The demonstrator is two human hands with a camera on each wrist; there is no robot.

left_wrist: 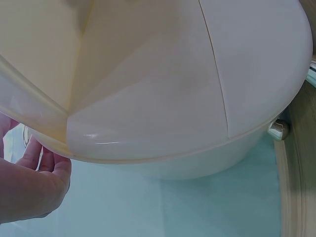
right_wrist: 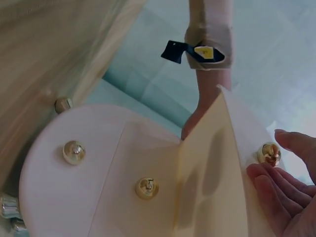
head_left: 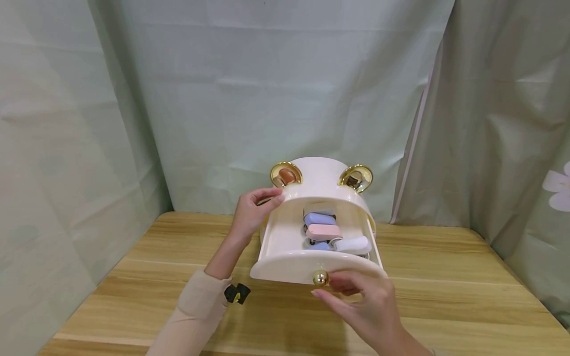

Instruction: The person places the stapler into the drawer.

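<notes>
Drawer (head_left: 311,259) pulled out at frame centre: right hand (head_left: 365,306) pinches gold knob (head_left: 320,278); left hand (head_left: 254,210) grips cream organizer (head_left: 318,185), steadying it on the surface (head_left: 445,287). Pastel items (head_left: 322,231) inside.

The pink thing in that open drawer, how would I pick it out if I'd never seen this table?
On the wooden table stands a cream box with gold ears. Its top drawer is pulled out toward the viewer. Among the small rounded pieces inside, the pink piece lies in the middle, the only pink one between bluish and pale neighbours.
</notes>
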